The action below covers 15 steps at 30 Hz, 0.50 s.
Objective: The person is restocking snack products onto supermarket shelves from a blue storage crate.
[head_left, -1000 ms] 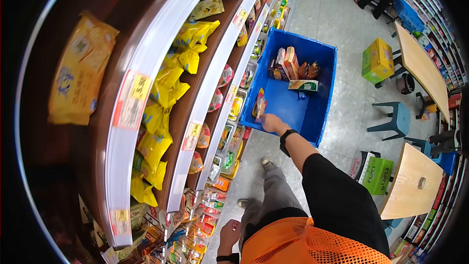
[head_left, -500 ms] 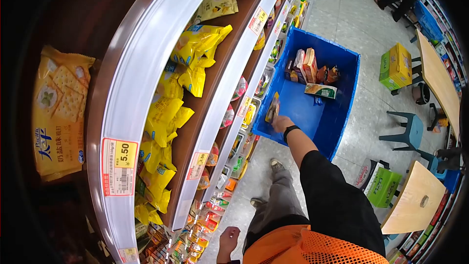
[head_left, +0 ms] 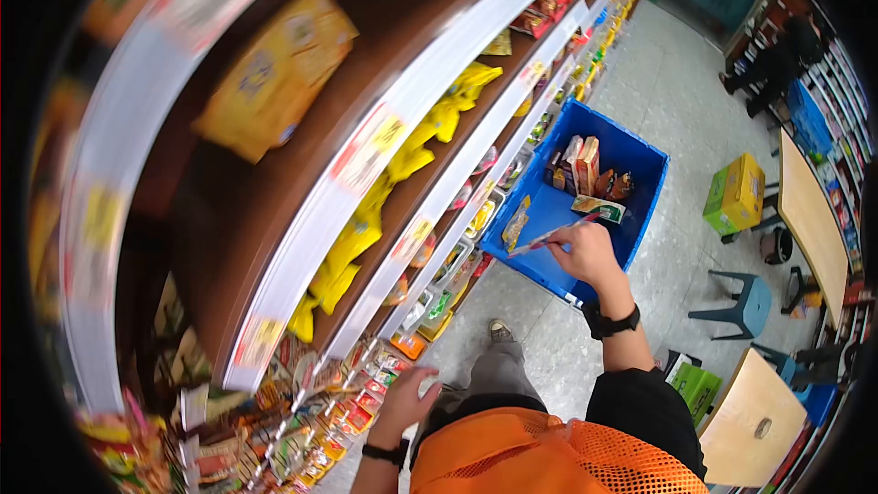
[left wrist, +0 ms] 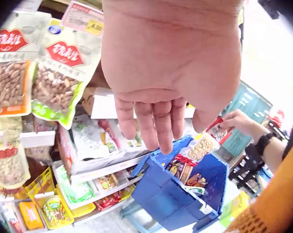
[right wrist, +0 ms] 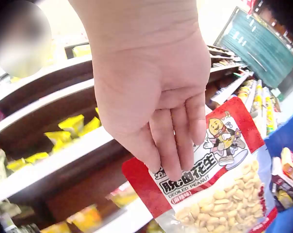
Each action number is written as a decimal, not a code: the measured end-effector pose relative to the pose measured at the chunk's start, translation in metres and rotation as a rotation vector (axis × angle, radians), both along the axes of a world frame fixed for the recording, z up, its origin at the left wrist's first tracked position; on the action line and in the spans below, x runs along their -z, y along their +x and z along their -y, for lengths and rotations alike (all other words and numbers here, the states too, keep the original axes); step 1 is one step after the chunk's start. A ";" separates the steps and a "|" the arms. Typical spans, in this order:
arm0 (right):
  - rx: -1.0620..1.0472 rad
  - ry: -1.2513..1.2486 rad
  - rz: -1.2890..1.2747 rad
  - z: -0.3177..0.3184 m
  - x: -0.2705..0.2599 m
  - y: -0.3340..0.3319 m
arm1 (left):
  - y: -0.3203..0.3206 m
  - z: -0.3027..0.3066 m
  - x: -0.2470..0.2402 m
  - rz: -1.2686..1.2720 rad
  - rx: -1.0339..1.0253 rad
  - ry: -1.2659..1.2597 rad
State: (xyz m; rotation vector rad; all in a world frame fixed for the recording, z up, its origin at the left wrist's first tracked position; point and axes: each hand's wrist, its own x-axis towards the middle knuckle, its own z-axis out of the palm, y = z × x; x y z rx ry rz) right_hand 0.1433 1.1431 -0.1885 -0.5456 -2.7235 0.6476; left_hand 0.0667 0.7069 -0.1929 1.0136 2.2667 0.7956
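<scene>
My right hand (head_left: 585, 252) pinches the top edge of a red-and-clear bag of peanuts (right wrist: 219, 194) between thumb and fingers. In the head view the bag is seen nearly edge-on above the blue crate (head_left: 636, 142). Inside the crate, a yellowish snack packet (head_left: 517, 224) leans at the shelf-side wall, while boxes (head_left: 585, 165), brown packets and a green-and-white box (head_left: 599, 209) sit at the far end. My left hand (left wrist: 171, 82) holds nothing, its fingers extended, beside the lower shelves. Bags of nuts (left wrist: 59, 73) hang near it in the left wrist view.
Shelves with yellow snack bags (head_left: 375, 210) run along the left; a yellow biscuit packet (head_left: 279, 69) lies on an upper one. To the right are a yellow carton (head_left: 734, 192), a teal stool (head_left: 741, 306) and wooden tables (head_left: 754, 421). A person (head_left: 777, 64) stands far right.
My right hand has risen from the crate's near corner, lifting the peanut bag. My left hand has moved up and forward beside the shelf, and the head view has turned.
</scene>
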 end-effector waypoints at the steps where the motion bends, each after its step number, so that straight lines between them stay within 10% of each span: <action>1: -0.019 -0.022 -0.048 0.009 -0.030 0.009 | -0.014 -0.016 -0.008 -0.051 0.081 0.000; 8: -0.450 0.020 -0.004 0.157 -0.122 0.014 | -0.001 -0.007 -0.051 -0.105 0.058 0.299; 15: -0.871 0.050 -0.007 0.362 -0.128 -0.007 | 0.027 0.138 -0.028 0.054 -0.108 0.332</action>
